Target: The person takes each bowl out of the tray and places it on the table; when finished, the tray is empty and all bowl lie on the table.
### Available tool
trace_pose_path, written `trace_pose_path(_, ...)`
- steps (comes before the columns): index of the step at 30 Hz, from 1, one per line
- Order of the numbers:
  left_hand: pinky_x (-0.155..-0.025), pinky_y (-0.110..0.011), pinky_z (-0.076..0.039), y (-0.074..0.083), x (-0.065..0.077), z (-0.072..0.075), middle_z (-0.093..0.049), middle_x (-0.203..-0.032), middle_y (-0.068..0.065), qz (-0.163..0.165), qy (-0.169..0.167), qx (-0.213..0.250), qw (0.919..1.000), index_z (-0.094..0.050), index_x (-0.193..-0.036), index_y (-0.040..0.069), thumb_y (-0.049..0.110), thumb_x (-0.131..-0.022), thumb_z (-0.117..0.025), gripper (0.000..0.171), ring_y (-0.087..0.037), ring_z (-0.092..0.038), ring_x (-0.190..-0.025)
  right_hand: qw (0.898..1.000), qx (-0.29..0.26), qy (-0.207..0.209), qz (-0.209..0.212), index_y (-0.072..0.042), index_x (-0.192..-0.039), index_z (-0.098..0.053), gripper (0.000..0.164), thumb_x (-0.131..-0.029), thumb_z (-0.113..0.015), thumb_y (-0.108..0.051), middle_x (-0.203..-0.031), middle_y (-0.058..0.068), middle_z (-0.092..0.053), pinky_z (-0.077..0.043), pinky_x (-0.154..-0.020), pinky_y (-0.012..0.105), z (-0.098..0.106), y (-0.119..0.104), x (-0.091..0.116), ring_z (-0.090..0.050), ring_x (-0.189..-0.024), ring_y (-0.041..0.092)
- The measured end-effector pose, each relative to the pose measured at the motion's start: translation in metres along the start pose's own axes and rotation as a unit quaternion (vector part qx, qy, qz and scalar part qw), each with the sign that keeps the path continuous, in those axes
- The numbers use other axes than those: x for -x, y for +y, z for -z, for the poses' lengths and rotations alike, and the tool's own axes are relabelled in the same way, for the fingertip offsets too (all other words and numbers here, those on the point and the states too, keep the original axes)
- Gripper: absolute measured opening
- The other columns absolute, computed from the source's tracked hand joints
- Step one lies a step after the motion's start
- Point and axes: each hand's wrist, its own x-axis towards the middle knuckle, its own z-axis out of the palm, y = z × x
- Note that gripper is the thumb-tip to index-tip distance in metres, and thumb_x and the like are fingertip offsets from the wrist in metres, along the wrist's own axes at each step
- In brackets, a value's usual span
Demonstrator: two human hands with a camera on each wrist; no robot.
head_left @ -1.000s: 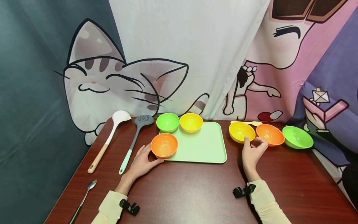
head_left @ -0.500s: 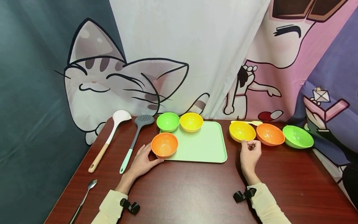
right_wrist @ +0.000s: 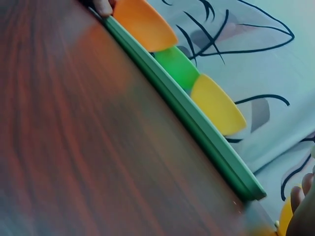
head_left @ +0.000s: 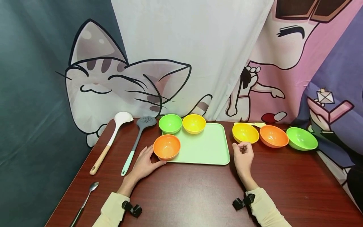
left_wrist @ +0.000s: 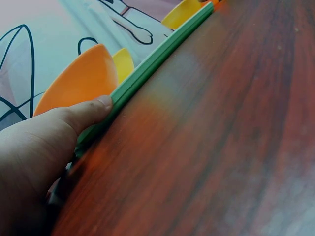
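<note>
Centrally, a pale green rectangular tray (head_left: 204, 148) lies flat on a reddish-brown, wood-grained surface (head_left: 181, 195), between a person's two hands, its long axis running left to right. The left hand (head_left: 143, 164) is the nearer one: it rests at the tray's near left corner, fingers loosely spread along the left side, thumb reaching along the front edge and touching the rim. Beside it, over that same corner, stands the first orange bowl (head_left: 166, 147), upright; some fingertips are hidden, so whether they touch the bowl cannot be told.

The right hand (head_left: 243, 160) is apart from the tray, just off its right end, fingers loosely curled, thumb a little away from them, nothing visible between. It is just in front of the right-hand yellow bowl (head_left: 245, 133); contact is unclear.

Along the tray's far edge, a green bowl (head_left: 170, 124) and another yellow bowl (head_left: 194, 124) stand side by side. Right of the right-hand yellow bowl, a second orange bowl (head_left: 273, 136) and a second green bowl (head_left: 302, 138) continue the row. Left of the tray lie a white ladle (head_left: 112, 138) and a grey slotted turner (head_left: 135, 144).

No brand, label or writing can be read; the cloth (head_left: 198, 37) behind shows a cartoon cat.
</note>
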Motion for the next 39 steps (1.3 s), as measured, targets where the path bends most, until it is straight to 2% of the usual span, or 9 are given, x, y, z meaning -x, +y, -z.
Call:
trace_pose_path(4,-0.125,-0.051,-0.019,0.000,0.000,0.001,-0.047,-0.153,-0.010,0.002,-0.001,0.001,1.0000,-0.046,-0.150,0.014,0.055,-0.080,-0.078,0.088,-0.026,-0.042,-0.144,1.000,-0.015,-0.024,-0.003,0.021,-0.092,-0.047,0.023,-0.090,-0.064,0.006,-0.068,-0.003,-0.050,-0.045,-0.051,0.012,-0.007,0.000,0.005,-0.049,-0.055,0.003)
trace_pose_path(10,-0.125,-0.051,-0.019,0.000,0.000,0.000,-0.047,-0.153,-0.011,0.003,-0.001,0.000,1.0000,-0.046,-0.150,0.014,0.057,-0.080,-0.077,0.088,-0.026,-0.042,-0.144,0.998,-0.028,-0.059,-0.004,0.022,-0.095,-0.049,0.021,-0.090,-0.064,0.008,-0.075,0.000,-0.055,-0.055,-0.057,0.019,-0.020,-0.002,0.017,-0.056,-0.060,0.011)
trace_pose_path(14,-0.125,-0.052,-0.019,0.000,0.000,-0.001,-0.047,-0.153,-0.011,0.002,-0.001,0.001,1.0000,-0.045,-0.150,0.014,0.057,-0.080,-0.078,0.088,-0.026,-0.042,-0.144,0.996,-0.029,-0.088,-0.007,0.020,-0.094,-0.052,0.018,-0.090,-0.064,0.008,-0.077,0.000,-0.057,-0.059,-0.060,0.024,-0.030,-0.005,0.027,-0.057,-0.066,0.008)
trace_pose_path(21,-0.125,-0.051,-0.019,0.001,0.000,0.000,-0.048,-0.152,-0.010,0.000,0.002,0.003,1.0000,-0.046,-0.149,0.014,0.054,-0.080,-0.079,0.087,-0.026,-0.043,-0.144,0.993,-0.033,-0.117,-0.006,0.018,-0.094,-0.053,0.013,-0.090,-0.063,0.009,-0.081,0.003,-0.057,-0.061,-0.064,0.028,-0.047,-0.011,0.041,-0.059,-0.073,0.006)
trace_pose_path(30,-0.125,-0.052,-0.019,0.001,0.000,0.001,-0.048,-0.152,-0.010,0.000,0.001,0.004,1.0000,-0.046,-0.149,0.014,0.053,-0.080,-0.079,0.087,-0.026,-0.043,-0.144,0.985,-0.076,-0.152,-0.017,0.017,-0.095,-0.052,0.012,-0.092,-0.061,0.008,-0.085,0.001,-0.058,-0.061,-0.069,0.026,-0.070,-0.012,0.059,-0.060,-0.078,0.008)
trace_pose_path(34,-0.125,-0.051,-0.019,0.001,0.000,0.000,-0.048,-0.152,-0.010,0.003,0.001,0.002,1.0000,-0.046,-0.149,0.014,0.053,-0.080,-0.079,0.087,-0.026,-0.042,-0.144,0.982,-0.083,-0.171,-0.007,0.015,-0.097,-0.054,0.011,-0.093,-0.061,0.008,-0.090,0.010,-0.060,-0.060,-0.070,0.023,-0.079,-0.013,0.066,-0.061,-0.082,0.009)
trace_pose_path(39,-0.125,-0.051,-0.019,0.001,0.000,0.000,-0.047,-0.153,-0.011,0.003,0.001,0.000,1.0000,-0.045,-0.150,0.013,0.054,-0.079,-0.079,0.088,-0.026,-0.042,-0.144,0.979,-0.093,-0.183,-0.004,0.016,-0.105,-0.055,0.014,-0.093,-0.059,0.009,-0.103,0.029,-0.061,-0.058,-0.073,0.018,-0.088,-0.014,0.072,-0.062,-0.090,0.008)
